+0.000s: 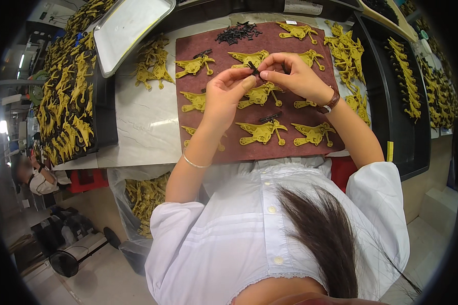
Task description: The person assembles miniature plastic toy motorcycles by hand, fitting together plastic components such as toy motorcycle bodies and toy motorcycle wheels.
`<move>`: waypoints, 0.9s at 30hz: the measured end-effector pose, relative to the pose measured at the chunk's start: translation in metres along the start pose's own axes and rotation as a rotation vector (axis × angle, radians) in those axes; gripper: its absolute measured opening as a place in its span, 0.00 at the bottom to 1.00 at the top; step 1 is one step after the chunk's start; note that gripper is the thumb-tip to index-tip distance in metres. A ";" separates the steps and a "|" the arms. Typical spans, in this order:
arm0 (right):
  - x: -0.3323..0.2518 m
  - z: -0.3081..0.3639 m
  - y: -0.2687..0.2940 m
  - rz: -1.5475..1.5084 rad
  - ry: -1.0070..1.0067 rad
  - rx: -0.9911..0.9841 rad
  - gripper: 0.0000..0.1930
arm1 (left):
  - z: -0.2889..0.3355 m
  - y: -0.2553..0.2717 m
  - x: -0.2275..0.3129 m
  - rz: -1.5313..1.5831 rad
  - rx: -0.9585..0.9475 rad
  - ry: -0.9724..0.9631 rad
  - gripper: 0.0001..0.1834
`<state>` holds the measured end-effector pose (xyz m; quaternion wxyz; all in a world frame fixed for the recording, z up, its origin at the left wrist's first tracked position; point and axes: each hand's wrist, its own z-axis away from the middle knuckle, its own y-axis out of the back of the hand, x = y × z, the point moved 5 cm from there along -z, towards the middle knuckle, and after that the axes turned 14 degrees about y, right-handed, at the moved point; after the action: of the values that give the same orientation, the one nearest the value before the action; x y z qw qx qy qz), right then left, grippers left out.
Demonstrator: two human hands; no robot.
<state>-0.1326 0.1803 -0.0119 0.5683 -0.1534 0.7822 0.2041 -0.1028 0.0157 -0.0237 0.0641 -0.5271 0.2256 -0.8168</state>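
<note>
Above the middle of a dark red cloth mat [231, 145], my left hand [228, 90] and my right hand [299, 77] meet at their fingertips. Both pinch a small black part [253, 67], and its far end sticks up between them. Something dark shows among the curled fingers of my right hand, too hidden to name. Rows of flat yellow bird-shaped pieces [262, 133] lie under and around my hands. Beside some of them rest black stick-like parts [270, 117]. At the mat's far edge is a heap of small black parts [238, 33].
Yellow pieces are piled left of the mat [155, 63] and right of it [347, 53]. A white tray [130, 30] stands at the far left, near a black crate [106, 122]. Black trays [397, 145] line the right side. A plastic bag [121, 185] with yellow pieces hangs below the table.
</note>
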 end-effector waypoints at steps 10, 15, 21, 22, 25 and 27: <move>0.002 -0.004 0.010 0.370 0.086 -0.099 0.08 | 0.011 0.001 0.011 -1.086 0.035 -0.439 0.14; 0.016 -0.002 0.014 0.571 0.152 -0.209 0.07 | 0.008 -0.001 0.002 -1.448 0.122 -0.538 0.21; 0.021 -0.006 0.014 0.567 0.136 -0.245 0.06 | 0.002 -0.005 0.004 -1.555 0.115 -0.491 0.23; 0.021 -0.006 0.014 0.559 0.118 -0.265 0.06 | 0.003 -0.005 0.004 -1.557 0.116 -0.490 0.23; 0.022 -0.004 0.014 0.620 0.128 -0.280 0.06 | 0.002 -0.009 0.004 -1.569 0.097 -0.528 0.26; 0.021 -0.003 0.012 0.684 0.160 -0.280 0.06 | 0.002 -0.010 0.002 -1.622 0.100 -0.589 0.30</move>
<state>-0.1472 0.1885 -0.0288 0.3778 0.0249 0.7948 0.4743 -0.1008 0.0234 -0.0170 -0.4596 -0.7120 -0.2823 -0.4496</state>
